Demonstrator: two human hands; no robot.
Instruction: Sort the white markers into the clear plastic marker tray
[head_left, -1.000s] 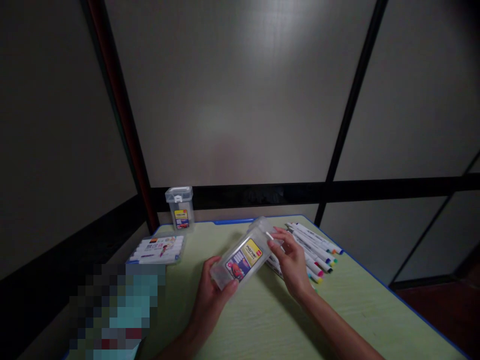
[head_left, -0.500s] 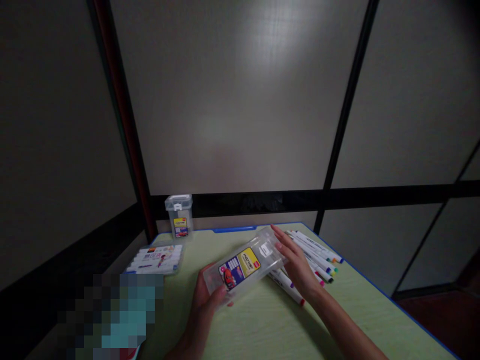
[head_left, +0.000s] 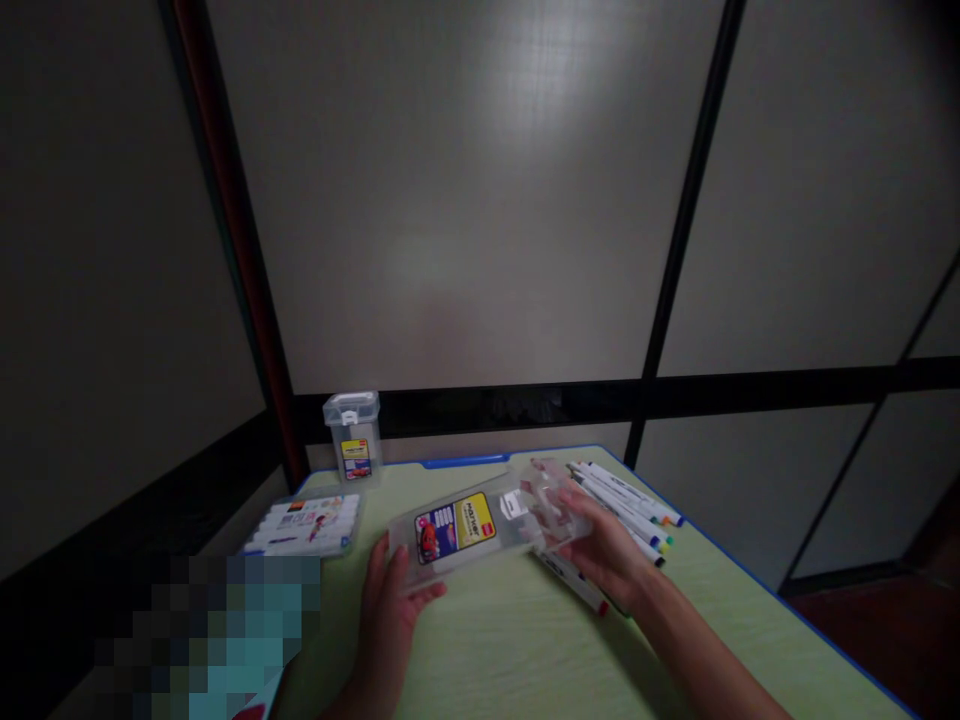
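A clear plastic marker box [head_left: 499,540] with a yellow and blue label is held on its side above the table, between my two hands. My left hand [head_left: 390,585] is closed around its base end. At the other end, my right hand [head_left: 604,540] grips the see-through lid [head_left: 553,500], with its fingers showing through the plastic. No pens are visible inside the box. Below my right hand lies a white marker [head_left: 574,583] with a red end. Beyond that hand, several white markers [head_left: 626,500] with coloured ends lie in a loose pile, partly hidden by it.
A second clear box [head_left: 354,440] with a lid stands upright at the back left. In front of it lies a flat case [head_left: 306,522] of white pens. A blurred-out teal object [head_left: 247,620] is at the near left. The pale green table [head_left: 495,650] has a blue edge against the wall.
The box has shifted left and turned closer to level. My right hand has gone from lying against the lid end to gripping the lid.
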